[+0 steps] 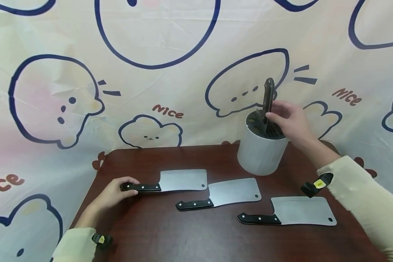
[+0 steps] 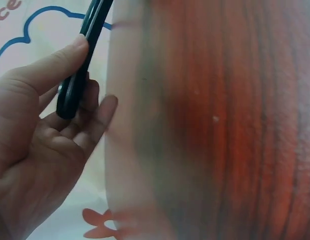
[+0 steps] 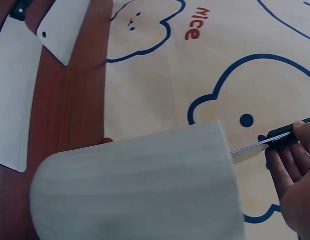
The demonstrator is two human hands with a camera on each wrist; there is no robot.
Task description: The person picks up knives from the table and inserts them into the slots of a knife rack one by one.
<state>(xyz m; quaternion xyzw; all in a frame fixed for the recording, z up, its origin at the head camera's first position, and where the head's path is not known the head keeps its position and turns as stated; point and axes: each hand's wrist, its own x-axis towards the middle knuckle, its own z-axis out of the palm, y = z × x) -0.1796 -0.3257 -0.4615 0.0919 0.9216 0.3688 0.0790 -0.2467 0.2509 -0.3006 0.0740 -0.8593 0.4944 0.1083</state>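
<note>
At the back right of the table, my right hand (image 1: 291, 120) pinches the black handle of a knife (image 1: 268, 95) over a white knife holder (image 1: 260, 156) with a dark slotted top. In the right wrist view, part of the blade (image 3: 248, 151) shows between the handle and the holder's rim; its lower end is hidden inside. My left hand (image 1: 116, 191) holds the black riveted handle of a cleaver (image 1: 183, 180) at the table's left side, thumb on one face and fingers on the other. That cleaver's blade points right.
Two more cleavers lie on the brown wooden table (image 1: 170, 233): a middle cleaver (image 1: 234, 191) and a front right cleaver (image 1: 302, 211), both with handles to the left. A cartoon-printed cloth (image 1: 190, 91) hangs right behind the table.
</note>
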